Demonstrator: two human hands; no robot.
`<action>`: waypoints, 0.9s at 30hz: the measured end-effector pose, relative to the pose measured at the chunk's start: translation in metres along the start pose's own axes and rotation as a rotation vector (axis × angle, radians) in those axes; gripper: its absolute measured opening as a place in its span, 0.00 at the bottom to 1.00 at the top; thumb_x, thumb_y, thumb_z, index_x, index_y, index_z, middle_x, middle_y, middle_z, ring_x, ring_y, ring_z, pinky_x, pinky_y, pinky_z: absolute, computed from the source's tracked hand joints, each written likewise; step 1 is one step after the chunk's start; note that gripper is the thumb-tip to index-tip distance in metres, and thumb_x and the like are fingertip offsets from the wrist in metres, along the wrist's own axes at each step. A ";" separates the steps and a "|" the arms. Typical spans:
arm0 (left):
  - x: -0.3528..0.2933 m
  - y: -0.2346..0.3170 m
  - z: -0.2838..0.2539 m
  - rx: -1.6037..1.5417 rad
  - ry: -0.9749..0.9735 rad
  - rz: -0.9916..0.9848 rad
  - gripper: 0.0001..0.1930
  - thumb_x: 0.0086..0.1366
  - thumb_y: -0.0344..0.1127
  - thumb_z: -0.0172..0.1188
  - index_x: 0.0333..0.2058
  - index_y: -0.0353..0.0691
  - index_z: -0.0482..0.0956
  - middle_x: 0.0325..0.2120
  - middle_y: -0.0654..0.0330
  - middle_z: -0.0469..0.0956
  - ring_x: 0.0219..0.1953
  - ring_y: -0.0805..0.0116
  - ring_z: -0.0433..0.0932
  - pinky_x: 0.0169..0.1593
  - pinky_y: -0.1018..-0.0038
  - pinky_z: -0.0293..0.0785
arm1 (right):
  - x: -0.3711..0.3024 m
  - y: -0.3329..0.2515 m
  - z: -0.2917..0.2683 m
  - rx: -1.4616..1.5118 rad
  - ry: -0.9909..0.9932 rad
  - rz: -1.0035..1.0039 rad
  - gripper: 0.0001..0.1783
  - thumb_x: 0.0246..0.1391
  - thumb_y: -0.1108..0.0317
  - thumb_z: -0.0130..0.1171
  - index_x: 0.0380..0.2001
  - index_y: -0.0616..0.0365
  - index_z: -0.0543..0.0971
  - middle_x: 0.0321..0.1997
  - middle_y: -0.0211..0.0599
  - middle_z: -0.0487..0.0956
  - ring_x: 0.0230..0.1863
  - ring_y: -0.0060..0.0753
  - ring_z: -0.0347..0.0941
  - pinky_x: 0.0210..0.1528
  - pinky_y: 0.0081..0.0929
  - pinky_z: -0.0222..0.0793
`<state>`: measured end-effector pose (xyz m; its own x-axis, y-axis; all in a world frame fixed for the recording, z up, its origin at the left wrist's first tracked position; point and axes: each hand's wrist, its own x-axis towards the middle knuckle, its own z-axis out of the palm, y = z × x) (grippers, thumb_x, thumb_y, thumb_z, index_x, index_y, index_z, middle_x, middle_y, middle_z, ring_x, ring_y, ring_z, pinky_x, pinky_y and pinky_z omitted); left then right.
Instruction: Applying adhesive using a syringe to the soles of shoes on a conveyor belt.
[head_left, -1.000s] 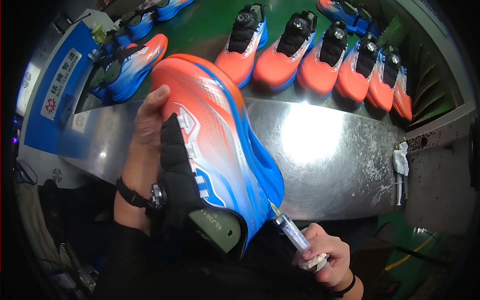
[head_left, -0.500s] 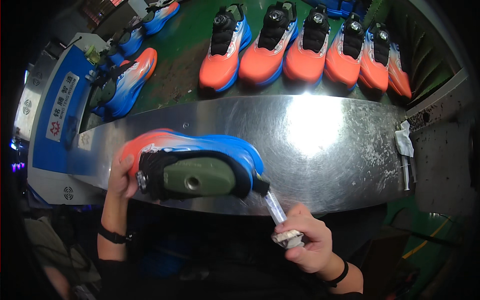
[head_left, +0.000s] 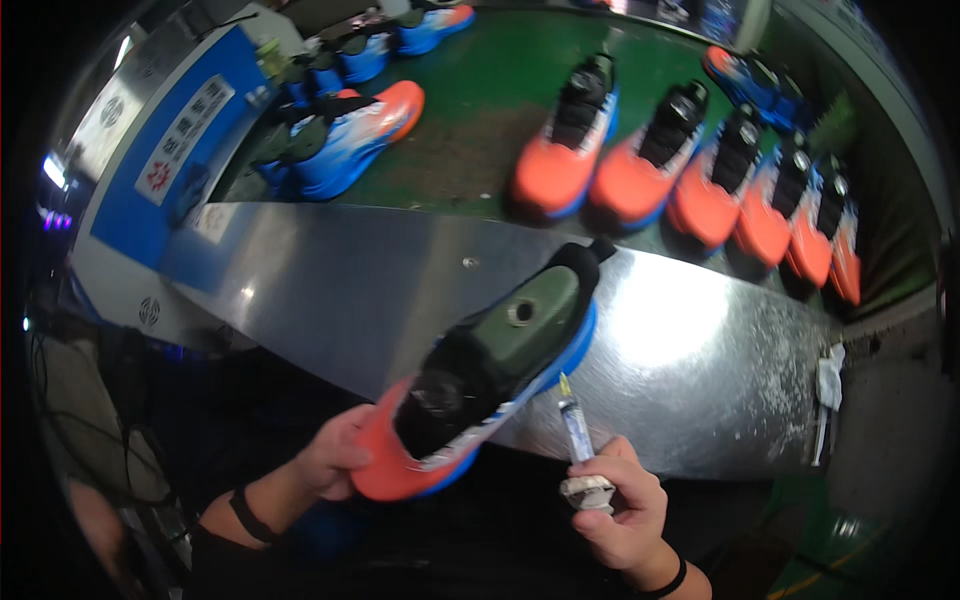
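Observation:
My left hand (head_left: 338, 452) grips the orange toe of a sneaker (head_left: 408, 470) that fades to blue at the heel. A dark green shoe last (head_left: 535, 322) with a round hole fills its black collar. The shoe is tilted, its heel pointing up and right over the metal bench. In my right hand (head_left: 625, 490) is a syringe (head_left: 577, 432) with a yellowish tip, its plunger end wrapped in something whitish. That tip lies right beside the blue sole near the heel; whether it touches, I cannot tell.
A steel bench (head_left: 330, 270) spans the middle. Behind it, on a green surface (head_left: 470, 110), stands a row of orange sneakers (head_left: 555, 170) at right, with more shoes (head_left: 340, 150) at left. Near the bench's right end lies another syringe with a white wrapping (head_left: 828, 385).
The sneaker has swung from lying sideways to pointing its heel up and right, with its toe nearer me. The syringe tip, hidden at the heel before, now shows. The whole view has shifted.

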<state>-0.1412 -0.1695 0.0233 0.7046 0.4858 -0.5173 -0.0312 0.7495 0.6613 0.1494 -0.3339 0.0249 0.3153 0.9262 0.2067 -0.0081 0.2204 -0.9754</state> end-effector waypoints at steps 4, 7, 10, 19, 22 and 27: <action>0.004 -0.016 0.015 -0.120 -0.145 -0.052 0.35 0.54 0.27 0.63 0.59 0.32 0.56 0.50 0.50 0.71 0.54 0.61 0.73 0.60 0.63 0.68 | 0.003 -0.017 0.010 0.082 0.018 0.113 0.28 0.50 0.50 0.67 0.41 0.65 0.78 0.30 0.37 0.74 0.31 0.25 0.69 0.35 0.21 0.64; 0.014 -0.025 0.027 -0.258 -0.246 -0.135 0.39 0.55 0.25 0.61 0.64 0.34 0.51 0.57 0.53 0.66 0.60 0.64 0.67 0.63 0.63 0.63 | 0.006 -0.033 0.012 0.098 -0.015 0.185 0.26 0.49 0.50 0.67 0.40 0.63 0.78 0.29 0.35 0.74 0.29 0.24 0.69 0.33 0.21 0.64; 0.021 -0.030 0.036 -0.371 -0.373 -0.196 0.39 0.56 0.23 0.59 0.64 0.35 0.51 0.60 0.55 0.64 0.61 0.64 0.66 0.64 0.62 0.61 | 0.007 -0.052 0.010 0.051 -0.117 0.230 0.23 0.51 0.54 0.66 0.40 0.64 0.78 0.32 0.35 0.75 0.33 0.27 0.68 0.37 0.24 0.62; 0.052 -0.053 0.057 -0.503 -0.508 -0.465 0.25 0.58 0.20 0.55 0.55 0.40 0.71 0.52 0.56 0.75 0.56 0.61 0.73 0.60 0.61 0.68 | -0.018 -0.101 -0.012 -0.154 -0.208 0.174 0.22 0.47 0.53 0.67 0.34 0.65 0.81 0.32 0.37 0.81 0.29 0.30 0.63 0.33 0.29 0.58; 0.066 -0.057 0.070 -0.421 -0.551 -0.502 0.24 0.59 0.18 0.55 0.55 0.39 0.71 0.53 0.55 0.73 0.56 0.59 0.72 0.60 0.60 0.68 | -0.033 -0.116 -0.018 -0.203 -0.185 0.155 0.22 0.46 0.53 0.68 0.33 0.63 0.81 0.32 0.35 0.82 0.27 0.31 0.65 0.32 0.30 0.56; 0.077 -0.054 0.091 -0.423 -0.643 -0.480 0.20 0.63 0.19 0.54 0.54 0.38 0.72 0.52 0.52 0.74 0.56 0.57 0.72 0.60 0.56 0.69 | -0.052 -0.129 -0.022 -0.236 -0.140 0.114 0.23 0.46 0.51 0.68 0.33 0.62 0.81 0.29 0.34 0.82 0.23 0.32 0.67 0.32 0.31 0.56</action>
<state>-0.0207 -0.2128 -0.0028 0.9649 -0.1715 -0.1991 0.1998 0.9709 0.1321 0.1551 -0.4179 0.1383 0.1910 0.9777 0.0870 0.1901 0.0501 -0.9805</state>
